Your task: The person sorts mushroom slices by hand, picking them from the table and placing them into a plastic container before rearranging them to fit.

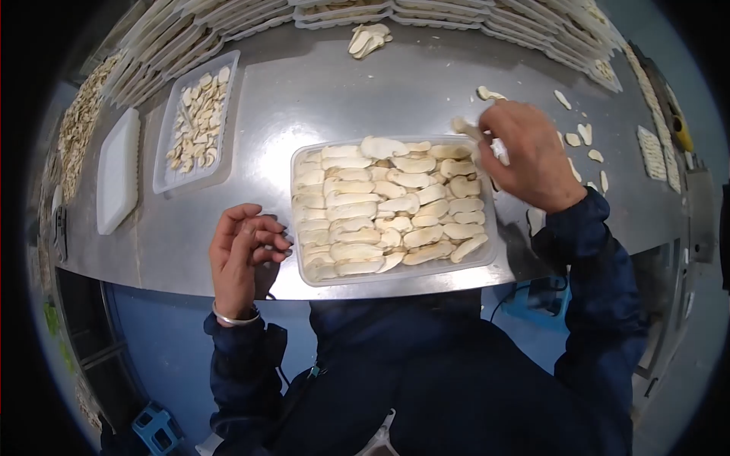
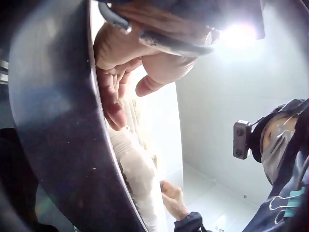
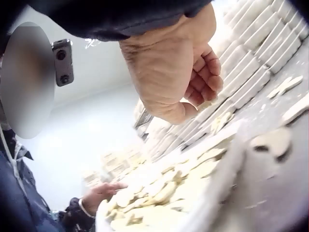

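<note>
Head view: right hand (image 1: pixel 528 156) above the right edge of a translucent tray (image 1: pixel 395 275), fingers curled, pinching one pale mushroom slice (image 1: pixel 465 128). Left hand (image 1: pixel 243 243) loosely bent, holding nothing, just beside the left rim; whether touching it, cannot tell. Inside the tray, on the table (image 1: pixel 262 99), overlapping rows of sliced mushrooms (image 1: pixel 395 204). By the right-hand fingers, a small white patch (image 1: pixel 499 151), hard to identify. In right wrist view, pinched slice mostly hidden. Stacked trays (image 1: pixel 342 21) cut off at top.
</note>
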A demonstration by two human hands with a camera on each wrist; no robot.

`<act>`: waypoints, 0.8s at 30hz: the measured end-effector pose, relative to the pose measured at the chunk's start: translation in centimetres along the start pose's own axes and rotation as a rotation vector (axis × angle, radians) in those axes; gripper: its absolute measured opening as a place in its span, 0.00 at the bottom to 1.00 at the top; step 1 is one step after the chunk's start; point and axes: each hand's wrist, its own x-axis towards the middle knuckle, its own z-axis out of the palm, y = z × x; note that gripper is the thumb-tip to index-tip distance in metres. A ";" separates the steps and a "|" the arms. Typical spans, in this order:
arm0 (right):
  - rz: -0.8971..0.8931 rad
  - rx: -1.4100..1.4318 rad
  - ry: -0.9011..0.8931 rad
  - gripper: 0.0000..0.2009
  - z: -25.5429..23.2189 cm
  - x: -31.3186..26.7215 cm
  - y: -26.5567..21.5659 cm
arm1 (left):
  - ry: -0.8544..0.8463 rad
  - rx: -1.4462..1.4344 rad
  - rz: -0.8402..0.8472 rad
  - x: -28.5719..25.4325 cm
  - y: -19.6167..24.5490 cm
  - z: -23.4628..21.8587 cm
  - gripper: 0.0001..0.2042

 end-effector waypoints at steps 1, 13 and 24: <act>-0.039 0.015 -0.021 0.07 0.0 0.8 -1.5 | -0.007 -0.007 -0.004 0.0 0.1 0.0 0.12; -0.218 -0.028 -0.128 0.05 3.8 4.2 -5.5 | -0.038 -0.042 0.011 0.0 -0.2 -0.3 0.12; -0.256 -0.031 -0.121 0.06 4.3 4.3 -5.3 | -0.040 -0.089 0.003 0.0 -0.1 -0.1 0.11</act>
